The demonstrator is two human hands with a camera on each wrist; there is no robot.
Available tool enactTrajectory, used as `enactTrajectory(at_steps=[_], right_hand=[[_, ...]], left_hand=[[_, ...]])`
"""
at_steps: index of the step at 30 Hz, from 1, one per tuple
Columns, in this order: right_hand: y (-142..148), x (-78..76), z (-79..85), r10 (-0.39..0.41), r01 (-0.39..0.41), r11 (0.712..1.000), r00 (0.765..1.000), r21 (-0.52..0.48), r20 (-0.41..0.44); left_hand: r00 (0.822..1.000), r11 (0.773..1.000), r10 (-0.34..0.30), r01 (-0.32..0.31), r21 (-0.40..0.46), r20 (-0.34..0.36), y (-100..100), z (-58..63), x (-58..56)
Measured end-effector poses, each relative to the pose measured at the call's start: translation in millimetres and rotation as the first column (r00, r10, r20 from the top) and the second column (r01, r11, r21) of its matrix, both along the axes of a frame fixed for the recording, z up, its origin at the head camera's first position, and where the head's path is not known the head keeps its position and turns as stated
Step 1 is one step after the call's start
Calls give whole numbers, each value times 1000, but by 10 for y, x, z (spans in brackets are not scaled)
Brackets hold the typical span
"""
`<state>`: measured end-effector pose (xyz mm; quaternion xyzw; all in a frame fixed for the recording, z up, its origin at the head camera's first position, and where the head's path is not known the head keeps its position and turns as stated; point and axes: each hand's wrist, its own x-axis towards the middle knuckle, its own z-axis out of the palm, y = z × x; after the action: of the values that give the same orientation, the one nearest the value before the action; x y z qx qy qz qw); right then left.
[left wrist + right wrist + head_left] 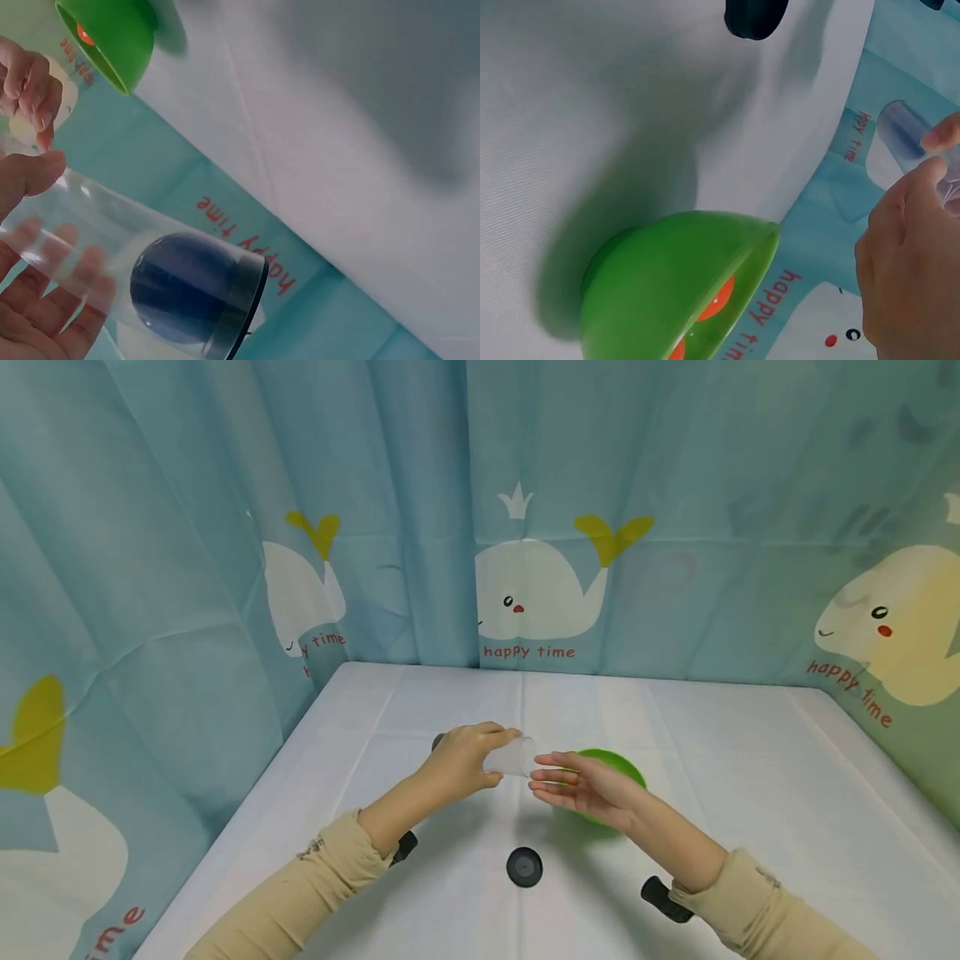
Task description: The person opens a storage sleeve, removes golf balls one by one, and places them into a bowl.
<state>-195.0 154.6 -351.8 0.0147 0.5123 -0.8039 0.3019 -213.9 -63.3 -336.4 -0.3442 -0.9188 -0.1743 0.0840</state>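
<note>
My left hand (461, 764) grips a clear plastic tube (112, 217) held tilted above the table. Inside it, by the black-capped end (244, 300), lies a dark blue ball (184, 289). The tube's other end points toward my right hand (600, 785). Extended fingers of that right hand are near the tube's rim, and I see nothing gripped in them. Behind and beneath the right hand stands a green bowl (667, 270), partly hidden in the head view. Orange balls (718, 298) show inside the bowl.
A round black lid (524, 867) lies on the white-covered table (450, 893), nearer to me than the bowl. Dark devices (663, 897) are by both sleeves. A blue curtain (420, 510) with whale prints hangs behind the table and along its sides.
</note>
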Motion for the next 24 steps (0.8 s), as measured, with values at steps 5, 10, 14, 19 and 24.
enactTrajectory(at_steps=[5,10,14,19,24], right_hand=[[-31,5,10,-2,3,999,1000,-32,18],[-51,6,22,-16,19,998,999,-64,38],[-71,6,31,-12,15,997,999,-77,43],[-93,6,29,-12,16,997,999,-76,48],[-112,13,20,-23,26,997,999,-73,42]], left_hand=[[999,999,-43,43,20,-22,25,0,4],[994,998,-68,69,12,-89,37,0,6],[983,997,-80,79,-11,-168,33,-3,0],[969,996,-93,87,-38,-228,34,-4,-12],[950,994,-108,95,-58,-294,35,-18,-22]])
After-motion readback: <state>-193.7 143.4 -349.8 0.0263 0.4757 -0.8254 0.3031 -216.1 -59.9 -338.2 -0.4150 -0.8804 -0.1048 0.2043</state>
